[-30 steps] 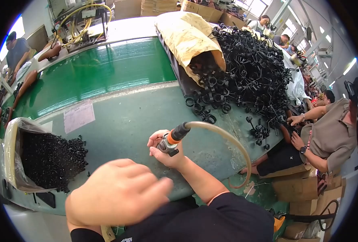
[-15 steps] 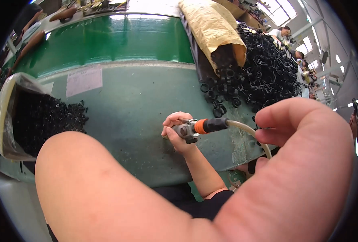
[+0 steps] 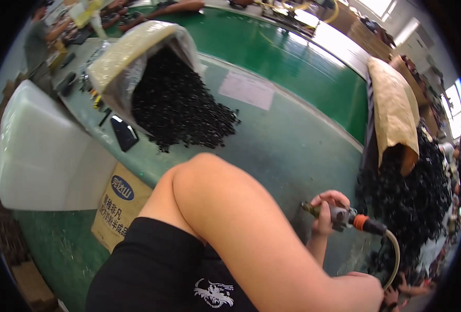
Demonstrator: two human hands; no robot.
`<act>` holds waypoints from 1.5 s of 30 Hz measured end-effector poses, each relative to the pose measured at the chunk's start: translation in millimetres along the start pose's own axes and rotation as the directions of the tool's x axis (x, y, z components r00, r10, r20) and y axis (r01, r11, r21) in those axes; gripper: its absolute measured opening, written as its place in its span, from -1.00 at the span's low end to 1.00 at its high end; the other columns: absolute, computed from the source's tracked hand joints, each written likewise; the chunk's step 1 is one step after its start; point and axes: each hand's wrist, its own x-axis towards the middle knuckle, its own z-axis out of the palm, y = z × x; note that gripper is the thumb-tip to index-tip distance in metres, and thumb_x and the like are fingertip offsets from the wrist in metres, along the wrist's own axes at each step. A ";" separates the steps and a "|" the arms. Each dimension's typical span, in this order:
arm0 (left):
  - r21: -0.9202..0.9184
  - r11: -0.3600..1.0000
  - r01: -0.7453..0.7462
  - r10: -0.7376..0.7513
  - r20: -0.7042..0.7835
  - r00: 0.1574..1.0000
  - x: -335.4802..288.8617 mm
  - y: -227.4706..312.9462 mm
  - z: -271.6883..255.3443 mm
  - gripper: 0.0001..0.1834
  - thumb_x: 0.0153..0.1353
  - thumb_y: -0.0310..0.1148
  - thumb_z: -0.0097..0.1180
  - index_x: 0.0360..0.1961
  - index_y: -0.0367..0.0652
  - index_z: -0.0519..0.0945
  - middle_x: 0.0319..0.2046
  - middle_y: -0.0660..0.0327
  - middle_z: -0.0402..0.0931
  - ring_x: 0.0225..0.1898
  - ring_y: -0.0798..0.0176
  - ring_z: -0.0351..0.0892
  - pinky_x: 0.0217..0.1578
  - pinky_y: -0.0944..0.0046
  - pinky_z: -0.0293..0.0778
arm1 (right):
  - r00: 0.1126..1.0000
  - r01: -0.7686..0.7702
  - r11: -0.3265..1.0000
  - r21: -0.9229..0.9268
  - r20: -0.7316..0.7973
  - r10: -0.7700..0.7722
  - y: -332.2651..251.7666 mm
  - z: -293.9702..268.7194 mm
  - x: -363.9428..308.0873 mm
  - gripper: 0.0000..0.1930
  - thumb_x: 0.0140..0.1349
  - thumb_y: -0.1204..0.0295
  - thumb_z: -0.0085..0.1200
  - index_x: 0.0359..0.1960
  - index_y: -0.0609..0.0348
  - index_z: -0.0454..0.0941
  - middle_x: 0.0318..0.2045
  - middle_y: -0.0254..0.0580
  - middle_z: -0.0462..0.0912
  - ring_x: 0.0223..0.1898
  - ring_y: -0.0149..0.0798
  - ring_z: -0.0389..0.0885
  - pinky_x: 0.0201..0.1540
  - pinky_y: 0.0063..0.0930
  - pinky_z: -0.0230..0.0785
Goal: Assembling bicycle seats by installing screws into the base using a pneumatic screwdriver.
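My right hand [image 3: 330, 203] is wrapped round a grey air tool [image 3: 339, 218] with an orange collar, above the right part of the green worktop [image 3: 277, 151]. A black fitting joins the tool to a cream hose [image 3: 398, 255]. Crossing close in front of the view is my bent left arm, its elbow raised. My left hand [image 3: 360, 288] shows at the lower edge; its fingers are hidden. Beyond the tool lies a big heap of black ring-shaped parts [image 3: 420, 192], spilling from a brown paper sack [image 3: 397, 104]. Small black pieces [image 3: 181, 104] pour from a plastic-lined tub [image 3: 132, 47].
A paper sheet [image 3: 246, 89] lies on the worktop, and a phone [image 3: 123, 132] by the tub. Left of the table stand a translucent white container [image 3: 48, 151] and a cardboard box [image 3: 119, 208]. Another person's hands [image 3: 402, 291] show at lower right, more people at far left.
The view has swung left, so the tub, container and box show more fully. My left hand, seen with curled fingers before, is now mostly hidden. My right hand still grips the air tool.
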 end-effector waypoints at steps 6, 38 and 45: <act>0.351 0.933 0.081 0.161 -0.607 0.778 -93.4 -97.3 51.6 -0.85 0.08 -0.35 0.26 -0.33 -0.14 0.64 -0.37 0.19 0.70 -0.31 0.06 0.73 -0.27 0.02 0.63 | 1.000 0.002 0.999 0.051 0.026 -0.003 -1.4 3.4 0.6 -0.66 0.23 0.70 0.08 0.02 0.22 0.37 -0.17 0.05 0.58 -0.40 -0.23 0.68 -0.29 -0.34 0.63; -0.305 0.184 0.934 -0.228 -0.938 -0.262 -278.1 -198.6 176.4 -0.24 0.30 -0.09 0.42 0.28 -0.45 0.43 0.44 -0.32 0.28 0.49 -0.39 0.20 0.49 -0.22 0.11 | 0.998 0.055 0.993 0.106 -0.020 -0.053 -2.9 -3.5 -2.6 -0.67 0.27 0.64 0.04 0.07 0.28 0.42 -0.14 0.10 0.57 -0.36 -0.20 0.62 -0.23 -0.25 0.60; -0.476 -0.173 0.862 -0.095 -0.863 -0.496 -354.0 -173.3 198.9 -0.13 0.34 0.12 0.32 0.28 -0.51 0.39 0.35 -0.39 0.32 0.42 -0.39 0.28 0.45 -0.20 0.17 | 0.999 0.042 0.995 0.090 -0.012 -0.041 -2.2 -5.0 -0.7 -0.65 0.25 0.65 0.07 0.07 0.23 0.39 -0.13 0.09 0.57 -0.37 -0.20 0.65 -0.21 -0.25 0.62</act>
